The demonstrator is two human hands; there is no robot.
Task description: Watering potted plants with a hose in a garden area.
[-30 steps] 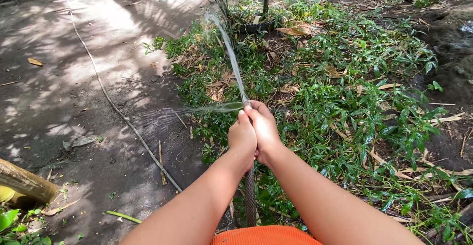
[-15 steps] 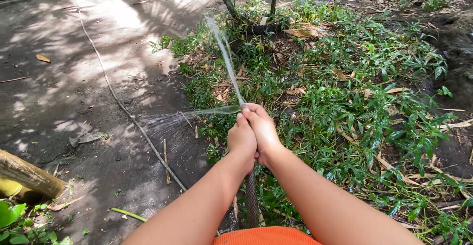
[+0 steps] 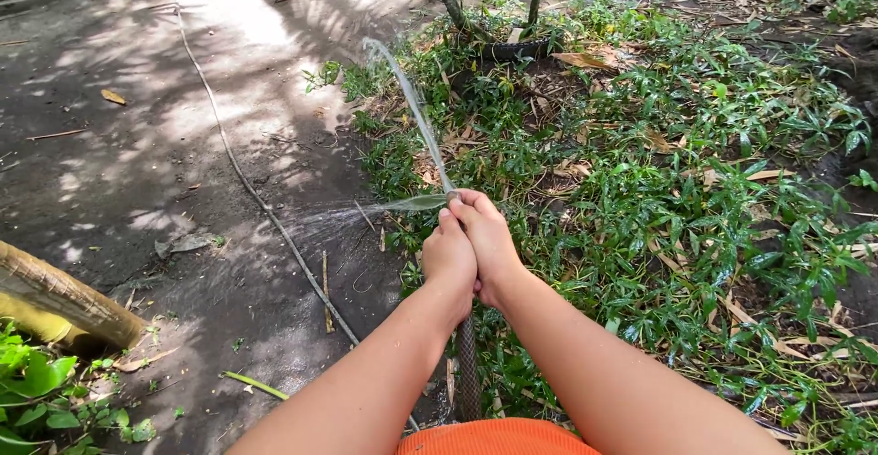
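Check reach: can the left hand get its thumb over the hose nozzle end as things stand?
Probably yes. The left hand already grips the hose just behind its spraying tip, pressed beside the right hand, whose fingers crowd the tip and could block the thumb.

We see both our bare forearms rising from the bottom edge of the frame and converging toward its centre, the left from lower left, the right from lower right. Our left hand (image 3: 448,258) and right hand (image 3: 487,240) press together side by side just below mid-frame, both curled into closed fists with the backs facing up. The right hand sits slightly farther forward, its fingers (image 3: 468,203) wrapped over the top. Both wrists are straight, elbows out of view.
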